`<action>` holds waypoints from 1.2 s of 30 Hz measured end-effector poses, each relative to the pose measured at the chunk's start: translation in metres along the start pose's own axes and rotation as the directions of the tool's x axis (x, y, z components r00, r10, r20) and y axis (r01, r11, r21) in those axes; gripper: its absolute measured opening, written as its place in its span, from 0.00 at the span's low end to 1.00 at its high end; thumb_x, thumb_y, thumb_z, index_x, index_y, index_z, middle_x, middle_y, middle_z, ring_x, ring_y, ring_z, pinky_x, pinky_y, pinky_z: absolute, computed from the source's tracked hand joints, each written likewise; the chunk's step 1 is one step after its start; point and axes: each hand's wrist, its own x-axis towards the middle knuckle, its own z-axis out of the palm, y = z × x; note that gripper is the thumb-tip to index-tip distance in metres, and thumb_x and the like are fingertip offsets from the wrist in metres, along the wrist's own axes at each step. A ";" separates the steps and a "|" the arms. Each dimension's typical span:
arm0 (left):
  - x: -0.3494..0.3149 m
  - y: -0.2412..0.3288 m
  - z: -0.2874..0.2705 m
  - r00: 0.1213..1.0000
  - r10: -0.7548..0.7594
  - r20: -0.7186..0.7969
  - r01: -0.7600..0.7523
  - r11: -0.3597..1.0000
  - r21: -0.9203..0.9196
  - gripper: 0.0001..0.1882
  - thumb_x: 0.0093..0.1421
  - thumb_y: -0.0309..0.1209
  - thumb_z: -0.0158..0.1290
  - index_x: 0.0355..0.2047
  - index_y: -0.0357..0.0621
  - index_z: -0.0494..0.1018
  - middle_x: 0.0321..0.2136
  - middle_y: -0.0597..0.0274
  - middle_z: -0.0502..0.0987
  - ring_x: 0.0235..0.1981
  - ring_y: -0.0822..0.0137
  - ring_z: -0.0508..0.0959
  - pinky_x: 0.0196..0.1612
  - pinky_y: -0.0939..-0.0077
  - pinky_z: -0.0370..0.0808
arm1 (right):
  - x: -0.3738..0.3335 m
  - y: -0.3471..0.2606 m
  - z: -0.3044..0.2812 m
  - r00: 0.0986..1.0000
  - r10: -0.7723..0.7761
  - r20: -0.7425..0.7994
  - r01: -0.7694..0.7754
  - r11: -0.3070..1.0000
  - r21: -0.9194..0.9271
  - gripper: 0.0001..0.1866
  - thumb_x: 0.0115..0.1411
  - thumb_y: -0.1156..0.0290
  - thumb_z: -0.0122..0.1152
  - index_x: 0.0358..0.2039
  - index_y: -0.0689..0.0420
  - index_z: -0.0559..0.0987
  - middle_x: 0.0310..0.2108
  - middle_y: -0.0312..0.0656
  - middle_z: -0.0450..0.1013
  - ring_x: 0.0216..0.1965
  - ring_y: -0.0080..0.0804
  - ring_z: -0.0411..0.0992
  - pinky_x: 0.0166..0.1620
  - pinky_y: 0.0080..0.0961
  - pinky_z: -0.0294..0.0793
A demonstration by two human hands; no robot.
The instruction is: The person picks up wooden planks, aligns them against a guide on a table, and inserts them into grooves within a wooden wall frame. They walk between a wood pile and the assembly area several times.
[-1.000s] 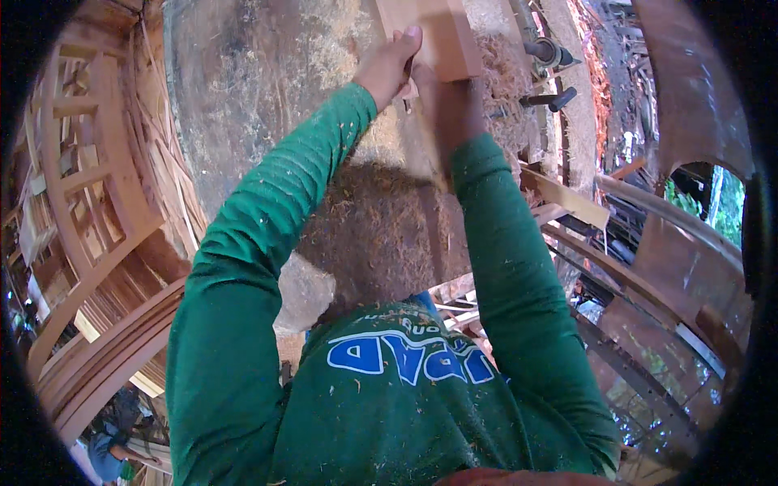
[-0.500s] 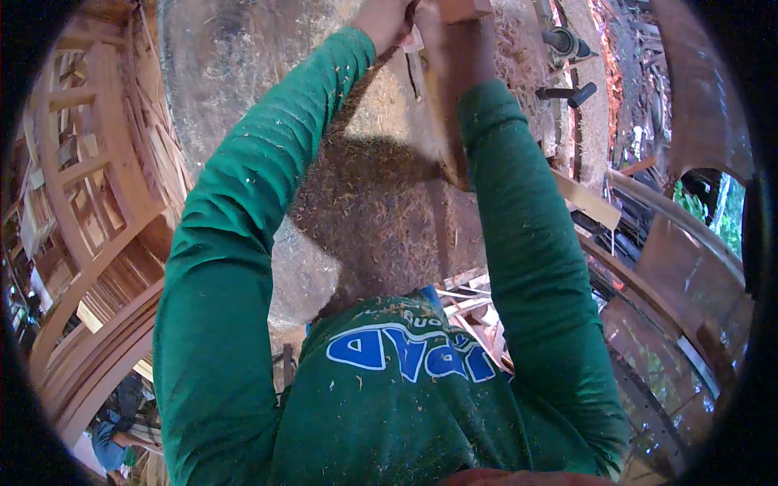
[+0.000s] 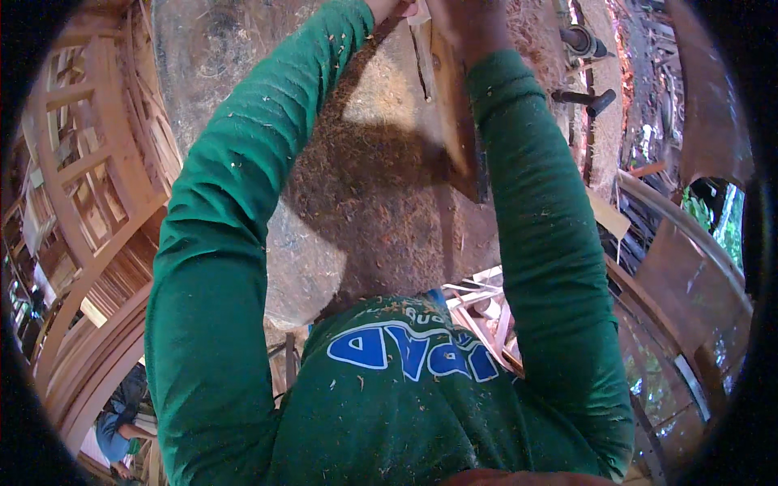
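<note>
At the top edge, my left hand (image 3: 392, 7) is mostly cut off, with a fingertip close to the end of a narrow wooden piece (image 3: 450, 105). This piece slants down the bench beside my right forearm and has a dark slit along its left side. My right hand (image 3: 476, 28) lies over its upper part, smeared and cropped, so its fingers cannot be made out. Both arms reach forward in green sleeves flecked with shavings. What either hand grips is out of sight.
The worktop (image 3: 381, 219) is strewn with wood dust and shavings. Clamp-like metal parts (image 3: 585, 99) stand at its right edge. Wooden frames (image 3: 89, 162) lean on the left. Offcuts (image 3: 486, 312) lie below the bench's near edge. Another person (image 3: 117, 437) is at the lower left.
Both hands have moved farther up, toward the top edge. A reddish block seen above my right hand has left the view. More of the wooden piece's near end shows.
</note>
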 end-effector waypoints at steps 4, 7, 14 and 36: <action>0.011 0.018 -0.024 0.961 -0.262 0.088 0.247 0.958 0.147 0.26 0.69 0.64 0.45 0.32 0.58 0.75 0.17 0.73 0.65 0.15 0.73 0.61 0.19 0.77 0.54 | 0.010 -0.002 0.007 1.000 -0.025 0.010 0.025 1.000 0.013 0.19 0.64 0.73 0.59 0.55 0.65 0.77 0.46 0.43 0.79 0.46 0.34 0.76 0.49 0.32 0.76; 0.016 0.024 -0.031 0.922 -0.384 0.046 0.370 0.911 0.179 0.27 0.68 0.66 0.45 0.28 0.60 0.73 0.15 0.74 0.62 0.13 0.74 0.58 0.18 0.77 0.52 | 0.018 -0.014 0.012 0.992 -0.118 0.047 0.126 0.949 -0.290 0.20 0.61 0.73 0.61 0.54 0.64 0.77 0.45 0.43 0.80 0.44 0.34 0.76 0.46 0.33 0.77; 0.038 0.023 -0.029 0.951 -0.304 0.058 0.292 0.943 0.158 0.27 0.68 0.66 0.45 0.31 0.60 0.75 0.16 0.73 0.68 0.13 0.74 0.61 0.18 0.77 0.53 | 0.034 -0.032 0.009 0.891 -0.365 0.270 0.434 0.510 -0.743 0.18 0.55 0.74 0.64 0.47 0.63 0.80 0.39 0.54 0.80 0.41 0.49 0.79 0.43 0.39 0.79; 0.104 0.017 -0.051 0.976 -0.189 0.107 0.189 0.982 0.012 0.22 0.71 0.58 0.48 0.43 0.56 0.78 0.28 0.73 0.80 0.22 0.76 0.73 0.22 0.78 0.62 | 0.075 -0.032 0.019 0.998 -0.046 0.036 0.056 0.579 -0.813 0.20 0.59 0.63 0.66 0.51 0.55 0.81 0.43 0.53 0.81 0.45 0.48 0.81 0.48 0.42 0.80</action>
